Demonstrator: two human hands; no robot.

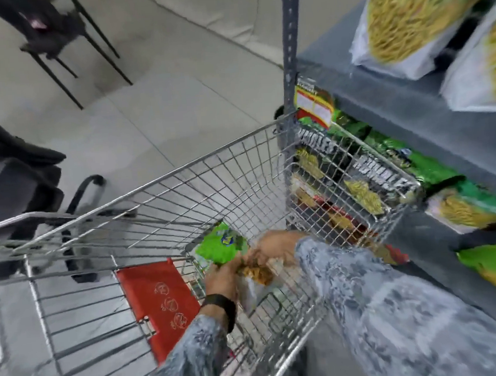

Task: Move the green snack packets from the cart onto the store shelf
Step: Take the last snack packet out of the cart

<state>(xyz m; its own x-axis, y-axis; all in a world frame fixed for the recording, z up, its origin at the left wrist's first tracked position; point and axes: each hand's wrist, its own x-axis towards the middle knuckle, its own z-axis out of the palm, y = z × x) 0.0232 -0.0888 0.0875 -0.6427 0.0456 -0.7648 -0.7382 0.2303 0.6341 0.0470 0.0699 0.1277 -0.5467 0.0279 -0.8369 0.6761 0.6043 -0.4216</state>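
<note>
Both my hands reach down into the wire cart (210,173). My left hand (222,278) and my right hand (275,246) grip a green snack packet (220,245) near the cart's bottom; its clear lower part shows yellow-brown snack between my fingers. The image is blurred, so the exact grip is hard to read. On the grey store shelf (412,106) to the right stand more green packets (405,18) on the upper level, and others (474,208) lie on the level below.
A red child-seat flap (157,298) hangs at the cart's near end. Dark-labelled packets (367,178) fill the lower shelf behind the cart's far corner. A shelf upright (290,45) stands beside the cart. Black chairs (50,31) sit on the tiled floor to the left.
</note>
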